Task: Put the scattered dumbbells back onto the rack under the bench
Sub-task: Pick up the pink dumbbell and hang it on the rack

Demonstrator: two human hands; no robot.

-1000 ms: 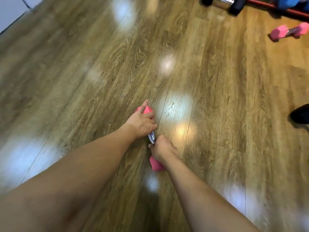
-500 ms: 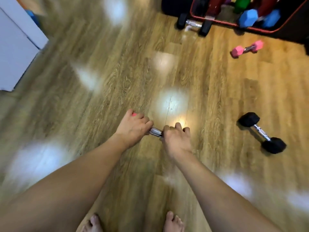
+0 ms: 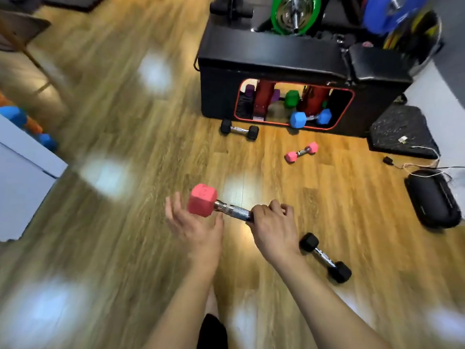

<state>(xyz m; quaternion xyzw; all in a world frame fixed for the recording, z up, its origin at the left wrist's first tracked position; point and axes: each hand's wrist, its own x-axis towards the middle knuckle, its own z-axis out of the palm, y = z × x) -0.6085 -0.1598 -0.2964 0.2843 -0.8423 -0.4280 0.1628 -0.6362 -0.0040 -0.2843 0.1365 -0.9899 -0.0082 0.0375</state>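
My right hand [image 3: 273,224] grips the chrome handle of a pink dumbbell [image 3: 203,200], lifted off the floor; its near head is hidden behind that hand. My left hand [image 3: 195,226] is open beneath the pink far head, fingers spread. Another pink dumbbell [image 3: 301,152] lies on the floor ahead. One black dumbbell [image 3: 239,129] lies just in front of the rack [image 3: 348,110] under the black bench [image 3: 271,55]. A second black dumbbell [image 3: 324,257] lies to the right of my right wrist. A blue dumbbell [image 3: 310,118] sits at the rack's front.
Inside the rack are red uprights with purple and green dumbbells. A black speaker [image 3: 433,197] with a cable and a dark mat [image 3: 401,131] lie at the right. White furniture [image 3: 22,172] stands at the left. Weight plates stand behind the bench.
The pink dumbbell rose from the floor. My left hand let go of its head and opened under it. My view swung up toward the bench and rack.
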